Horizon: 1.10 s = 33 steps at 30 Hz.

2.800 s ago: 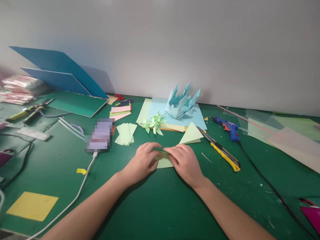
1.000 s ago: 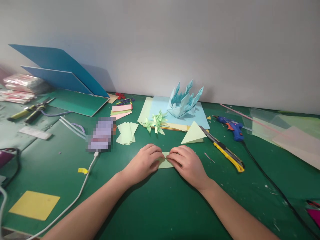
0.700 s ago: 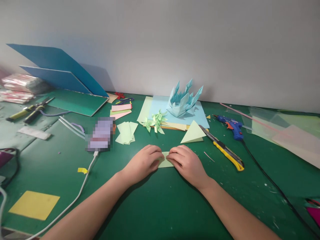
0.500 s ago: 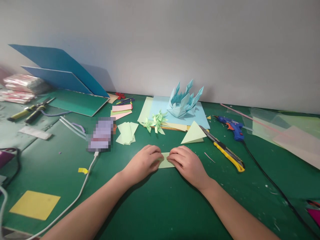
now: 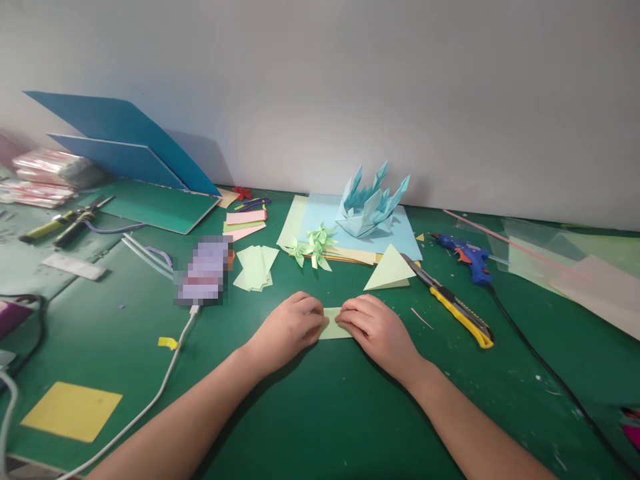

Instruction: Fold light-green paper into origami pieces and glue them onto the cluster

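Note:
A small pale green paper strip (image 5: 334, 325) lies on the green table between my hands. My left hand (image 5: 295, 325) has curled fingers closed on its left end. On the right end, the fingers of my right hand (image 5: 373, 327) are likewise pressed together; both hands cover the strip's ends. Just beyond is a folded green paper triangle (image 5: 389, 270). Several loose pale green paper pieces (image 5: 255, 268) are fanned out past my left hand. Folded green paper flowers (image 5: 316, 245) rest farther back, in front of a light blue origami piece (image 5: 367, 217) with upright points.
At right lie a yellow utility knife (image 5: 457, 310) and a blue glue gun (image 5: 467, 258) with a black cord. A purple blurred phone (image 5: 204, 272) with a white cable (image 5: 163, 387) is at left, near a yellow paper square (image 5: 73, 411). Blue boards (image 5: 125, 133) lean at the back left.
The whole view has shifted slightly, so everything sits a little farther right and lower. Both hands keep their hold on the paper strip, with no clear movement of their own.

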Tool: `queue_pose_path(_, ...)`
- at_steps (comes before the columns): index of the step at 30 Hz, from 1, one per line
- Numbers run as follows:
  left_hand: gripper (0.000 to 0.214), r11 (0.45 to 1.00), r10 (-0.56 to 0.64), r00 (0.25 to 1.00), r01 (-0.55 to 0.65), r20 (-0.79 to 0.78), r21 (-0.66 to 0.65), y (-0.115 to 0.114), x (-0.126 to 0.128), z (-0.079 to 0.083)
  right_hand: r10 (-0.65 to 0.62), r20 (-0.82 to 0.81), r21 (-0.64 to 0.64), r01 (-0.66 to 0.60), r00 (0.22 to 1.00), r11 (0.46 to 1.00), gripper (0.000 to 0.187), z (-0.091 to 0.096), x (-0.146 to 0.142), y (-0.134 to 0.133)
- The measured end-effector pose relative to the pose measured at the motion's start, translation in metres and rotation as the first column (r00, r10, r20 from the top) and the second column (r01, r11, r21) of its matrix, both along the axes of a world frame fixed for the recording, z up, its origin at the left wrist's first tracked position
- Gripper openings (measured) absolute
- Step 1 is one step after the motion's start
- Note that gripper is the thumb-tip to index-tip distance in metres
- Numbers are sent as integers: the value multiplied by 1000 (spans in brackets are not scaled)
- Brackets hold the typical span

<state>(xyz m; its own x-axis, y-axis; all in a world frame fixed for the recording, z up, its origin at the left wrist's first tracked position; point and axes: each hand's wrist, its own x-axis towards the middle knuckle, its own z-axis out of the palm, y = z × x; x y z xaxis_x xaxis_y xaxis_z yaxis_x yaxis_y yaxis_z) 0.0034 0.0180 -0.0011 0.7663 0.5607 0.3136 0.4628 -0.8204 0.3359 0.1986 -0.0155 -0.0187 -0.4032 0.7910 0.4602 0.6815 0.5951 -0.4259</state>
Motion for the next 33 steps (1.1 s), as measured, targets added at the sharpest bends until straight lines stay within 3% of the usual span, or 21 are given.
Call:
queue_pose_path(9,21,1000,-2,999,2,-39,0,1,-1,1,13,6,-6,-13,1000,1000,20,0,0,1)
queue_pose_path(24,22,1000,25,968,-23,-248,10,-4,-1,5,40,4,-19,-40,999,999,19,-1,17,2)
queue_pose_path(28,23,1000,3,974,-5,-225,-9,-5,1,5,62,15,-22,-62,998,998,24,-2,23,3)
queue_pose_path(33,22,994,-92,992,86,-89,-64,-5,3,3,64,-1,-55,-64,998,996,28,0,27,4)
